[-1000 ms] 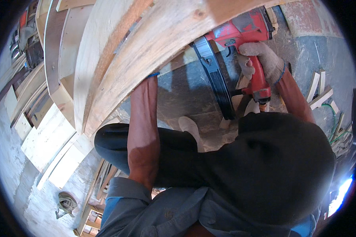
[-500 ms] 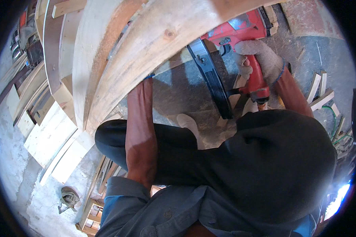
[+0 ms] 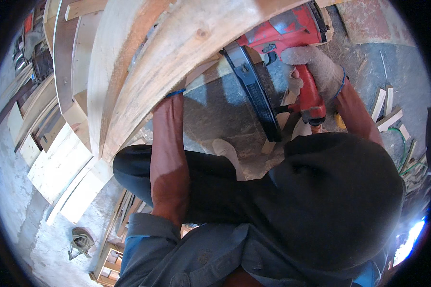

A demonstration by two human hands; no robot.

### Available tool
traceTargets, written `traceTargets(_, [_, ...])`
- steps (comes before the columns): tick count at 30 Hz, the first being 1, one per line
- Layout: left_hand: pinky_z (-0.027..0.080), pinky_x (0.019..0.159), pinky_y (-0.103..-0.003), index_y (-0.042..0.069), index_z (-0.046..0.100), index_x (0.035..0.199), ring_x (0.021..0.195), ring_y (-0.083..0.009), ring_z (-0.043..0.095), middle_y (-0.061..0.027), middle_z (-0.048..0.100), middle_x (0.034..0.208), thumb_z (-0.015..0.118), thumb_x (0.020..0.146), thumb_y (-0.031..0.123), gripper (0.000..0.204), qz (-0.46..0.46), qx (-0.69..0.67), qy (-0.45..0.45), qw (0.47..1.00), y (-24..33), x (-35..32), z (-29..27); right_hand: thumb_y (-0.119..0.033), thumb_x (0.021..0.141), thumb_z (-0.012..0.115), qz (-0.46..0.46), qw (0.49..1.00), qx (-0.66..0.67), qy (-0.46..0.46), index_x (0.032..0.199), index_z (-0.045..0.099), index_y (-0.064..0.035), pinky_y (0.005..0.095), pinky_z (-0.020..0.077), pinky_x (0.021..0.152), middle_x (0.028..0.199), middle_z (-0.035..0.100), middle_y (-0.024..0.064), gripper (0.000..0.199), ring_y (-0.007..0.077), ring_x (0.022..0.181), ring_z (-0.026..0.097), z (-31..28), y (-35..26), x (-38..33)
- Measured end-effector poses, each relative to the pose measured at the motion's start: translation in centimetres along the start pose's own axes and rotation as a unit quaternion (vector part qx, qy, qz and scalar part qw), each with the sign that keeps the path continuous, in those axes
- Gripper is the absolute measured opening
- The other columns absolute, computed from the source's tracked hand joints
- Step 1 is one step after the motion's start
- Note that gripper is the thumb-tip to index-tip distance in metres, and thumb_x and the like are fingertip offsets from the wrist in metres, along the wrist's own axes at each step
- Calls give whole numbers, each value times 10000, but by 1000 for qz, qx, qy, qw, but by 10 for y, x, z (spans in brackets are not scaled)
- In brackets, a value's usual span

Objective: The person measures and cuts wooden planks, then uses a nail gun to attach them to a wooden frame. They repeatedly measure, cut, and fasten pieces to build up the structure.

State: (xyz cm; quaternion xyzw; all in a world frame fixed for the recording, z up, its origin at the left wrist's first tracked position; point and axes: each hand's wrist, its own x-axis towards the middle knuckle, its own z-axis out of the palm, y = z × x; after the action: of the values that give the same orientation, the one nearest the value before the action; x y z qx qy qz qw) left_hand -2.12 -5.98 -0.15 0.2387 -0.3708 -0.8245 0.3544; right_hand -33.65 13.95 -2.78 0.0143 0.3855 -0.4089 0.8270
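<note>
A red nail gun (image 3: 292, 33) with a black magazine (image 3: 254, 88) is in my right hand (image 3: 323, 69), which wears a grey knit glove with a blue cuff. My fingers wrap its handle, below the trigger. The gun's front end meets the lower edge of a long curved wooden board (image 3: 196, 45), which hides its nose. From below, my left forearm (image 3: 170, 129) reaches up to that same board. Only a blue glove cuff (image 3: 176, 93) shows at the wrist; the board covers the left hand and its fingers.
More curved wooden pieces (image 3: 107, 62) stand beside the board on the left. Pale planks (image 3: 60, 160) lie beyond them. Wood offcuts (image 3: 385, 107) and a green cord (image 3: 404, 143) are on the floor at right. My bent legs (image 3: 210, 186) are below the gun.
The nail gun has shifted slightly left and up against the board, with my right hand still round its handle. A little more of the left glove's blue cuff shows.
</note>
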Motion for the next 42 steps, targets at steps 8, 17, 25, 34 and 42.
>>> traceTargets(8, [335, 631, -325, 120, 575, 937, 592, -122, 411, 40, 464, 710, 528, 1032, 381, 282, -4, -83, -5, 997, -2, 5, 9, -223, 930, 669, -145, 977, -119, 102, 901, 679, -69, 325, 541, 571, 727, 654, 39, 157, 175, 615, 643, -47, -69, -15])
traceTargets(17, [297, 598, -314, 4, 580, 1271, 573, -114, 369, 59, 436, 679, 474, 1031, 430, 500, 115, 429, 33, 896, -8, 8, -16, -205, 871, 708, -384, 357, -780, 341, 1110, 682, -84, 409, 581, 811, 949, 696, 72, 269, 278, 914, 699, -45, 3, -58])
traceTargets(25, [365, 674, -394, 117, 574, 960, 682, -197, 409, -6, 413, 758, 459, 1016, 354, 270, 61, 35, 303, 950, -12, 24, 48, -156, 845, 681, -219, 288, -932, 21, 1200, 650, -91, 454, 310, 1213, 1219, 631, 65, 362, 235, 1297, 533, -1, 141, -29])
traceTargets(34, [479, 925, -469, 69, 635, 1203, 1002, -356, 614, -156, 650, 1170, 502, 999, 330, 357, -34, 851, 103, 513, -19, -11, 32, -278, 798, 716, -287, 286, -912, 67, 797, 729, -106, 405, 461, 933, 878, 668, 62, 172, 248, 976, 620, 8, 112, -41])
traceTargets(42, [492, 945, -473, 68, 650, 1211, 1032, -383, 630, -192, 666, 1169, 502, 1006, 328, 363, -121, 855, 100, 495, -25, -17, 29, -252, 876, 749, -194, 635, -699, 265, 947, 727, -5, 405, 557, 752, 942, 710, 113, 258, 267, 808, 701, 17, 108, -70])
